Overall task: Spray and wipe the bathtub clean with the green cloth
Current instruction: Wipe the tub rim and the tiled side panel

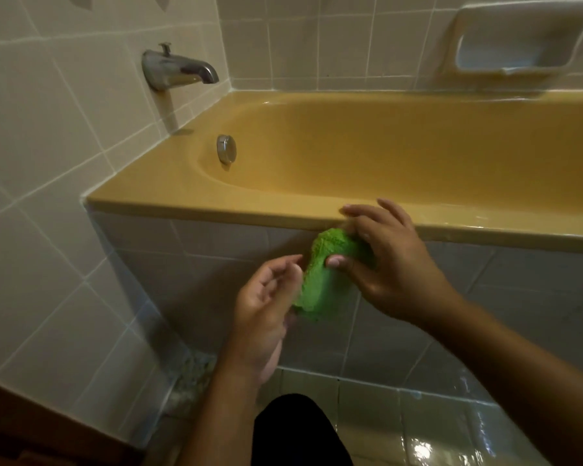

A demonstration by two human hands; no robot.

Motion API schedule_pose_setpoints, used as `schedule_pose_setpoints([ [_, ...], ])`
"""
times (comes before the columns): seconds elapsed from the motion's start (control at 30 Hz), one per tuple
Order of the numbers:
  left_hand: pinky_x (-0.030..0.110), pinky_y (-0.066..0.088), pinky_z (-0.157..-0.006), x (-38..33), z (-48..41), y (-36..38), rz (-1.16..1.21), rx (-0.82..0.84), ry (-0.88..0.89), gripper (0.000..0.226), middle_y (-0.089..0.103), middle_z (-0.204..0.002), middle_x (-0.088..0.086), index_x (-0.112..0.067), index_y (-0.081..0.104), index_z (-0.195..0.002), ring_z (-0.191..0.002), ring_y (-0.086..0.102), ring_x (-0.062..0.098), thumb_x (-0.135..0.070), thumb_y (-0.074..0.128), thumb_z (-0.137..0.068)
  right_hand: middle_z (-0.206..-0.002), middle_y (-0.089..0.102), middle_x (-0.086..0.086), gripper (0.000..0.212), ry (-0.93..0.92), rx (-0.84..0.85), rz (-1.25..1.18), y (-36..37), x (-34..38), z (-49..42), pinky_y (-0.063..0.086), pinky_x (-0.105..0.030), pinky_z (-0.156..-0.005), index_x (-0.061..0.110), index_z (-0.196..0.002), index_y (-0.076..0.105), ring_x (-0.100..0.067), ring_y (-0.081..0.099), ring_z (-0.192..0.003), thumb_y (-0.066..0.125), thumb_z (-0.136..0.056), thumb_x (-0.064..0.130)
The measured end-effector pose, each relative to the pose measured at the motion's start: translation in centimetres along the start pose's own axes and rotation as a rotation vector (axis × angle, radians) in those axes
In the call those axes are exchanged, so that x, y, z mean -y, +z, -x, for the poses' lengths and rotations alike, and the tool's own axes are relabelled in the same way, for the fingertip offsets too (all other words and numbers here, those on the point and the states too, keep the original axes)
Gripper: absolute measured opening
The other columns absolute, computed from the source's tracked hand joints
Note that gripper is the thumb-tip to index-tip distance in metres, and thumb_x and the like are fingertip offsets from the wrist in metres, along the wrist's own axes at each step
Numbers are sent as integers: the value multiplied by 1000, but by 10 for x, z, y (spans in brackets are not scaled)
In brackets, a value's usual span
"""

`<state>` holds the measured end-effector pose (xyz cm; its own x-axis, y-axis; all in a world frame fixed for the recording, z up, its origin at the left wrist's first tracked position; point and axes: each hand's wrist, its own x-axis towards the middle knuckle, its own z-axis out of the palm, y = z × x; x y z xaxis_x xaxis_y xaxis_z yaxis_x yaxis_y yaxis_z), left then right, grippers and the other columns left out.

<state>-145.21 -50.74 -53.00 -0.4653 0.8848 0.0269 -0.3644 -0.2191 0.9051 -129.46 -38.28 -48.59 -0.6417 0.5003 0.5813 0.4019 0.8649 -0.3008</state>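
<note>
**Green cloth held in front of the tub's edge**

The right hand (391,260) holds a bunched, fuzzy green cloth (323,280) – the thumb (335,261) presses on its near face and the other fingers wrap round behind its upper end, with two of them stretched out above. The cloth hangs from this grip as a thick roll, its lower end slanting down and to the left.

Just left of the grip, the left hand (266,297) lies palm-up with its fingers loosely curved and holding nothing. Its fingertips are right beside the cloth's left edge, and whether they touch it cannot be told.

Directly above the grip runs the near rim of the mustard-yellow glazed bathtub (216,200); the outstretched right fingers reach up to that rim. Behind the grip is the grey tiled front panel (216,264) of the tub.

Up and to the left of the grip, a round metal overflow cap (226,153) sits on the tub's inner end wall, and higher still a dull chrome spout (179,67) juts from the pale tiled wall. Far up and to the right, a cream ceramic soap dish (519,42) is set into the wall. Below the grip are glossy grey floor tiles (435,432) and a black-clothed knee (297,432).
</note>
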Motion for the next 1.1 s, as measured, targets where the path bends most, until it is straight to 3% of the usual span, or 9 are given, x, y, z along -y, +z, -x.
schedule_pose_setpoints([
  [0.1,28,58,-88,3,0,-6,-360,144,127,45,75,-118,-5,-21,68,-125,-109,72,13,-14,84,-84,-112,68,-8,41,122,-287,146,22,12,31,32,-42,-101,12,-100,71,-22,51,-119,64,-90,52],
  [0.17,27,58,-84,8,-5,-6,-610,120,247,38,75,-111,-11,-26,72,-120,-104,71,7,-8,81,-88,-96,61,2,38,192,-365,114,34,19,42,35,-41,-87,12,-100,71,-15,46,-102,67,-91,49],
  [0.27,31,57,-86,9,-15,-6,-940,11,525,42,74,-109,-15,-25,76,-115,-102,67,5,1,79,-83,-94,53,10,31,330,-317,-76,43,27,51,47,-40,-71,18,-105,65,-10,46,-86,70,-92,46],
  [0.4,39,45,-87,-6,-31,-9,-1274,-46,929,57,74,-110,-12,-23,78,-112,-102,58,21,13,64,-69,-98,63,11,31,453,-257,-230,40,38,59,49,-27,-63,24,-115,62,-3,56,-81,60,-95,47],
  [0.5,49,43,-85,-17,-47,-2,-1355,-26,1066,54,74,-110,-13,-24,78,-108,-99,62,25,10,69,-66,-103,68,13,27,519,-265,-324,37,39,58,56,-35,-63,28,-120,63,-4,64,-83,63,-97,42],
  [0.77,48,44,-88,-23,-61,0,-1412,-52,1077,27,68,-98,-2,-17,77,-101,-93,62,21,-9,85,-76,-97,60,12,39,603,-526,-546,54,29,55,55,-24,-69,33,-114,51,-6,64,-89,80,-90,22],
  [0.9,44,42,-85,-41,-59,10,-1509,3,1017,21,64,-88,-2,-15,76,-97,-84,58,20,-20,80,-77,-104,55,10,23,589,-536,-580,54,42,69,56,-35,-83,22,-108,63,-7,61,-98,69,-95,4],
  [1.0,42,43,-85,-46,-54,14,-1555,17,932,23,61,-89,-2,-17,75,-99,-84,55,20,-17,82,-77,-115,55,15,22,553,-523,-575,57,59,74,52,-38,-94,20,-118,66,-12,58,-112,64,-100,9],
  [1.1,41,50,-79,-44,-53,14,-1484,-39,861,23,62,-89,-3,-21,76,-98,-86,58,24,-19,83,-77,-141,43,11,39,534,-518,-560,73,81,72,34,-18,-112,19,-141,56,-7,41,-137,58,-102,19],
])
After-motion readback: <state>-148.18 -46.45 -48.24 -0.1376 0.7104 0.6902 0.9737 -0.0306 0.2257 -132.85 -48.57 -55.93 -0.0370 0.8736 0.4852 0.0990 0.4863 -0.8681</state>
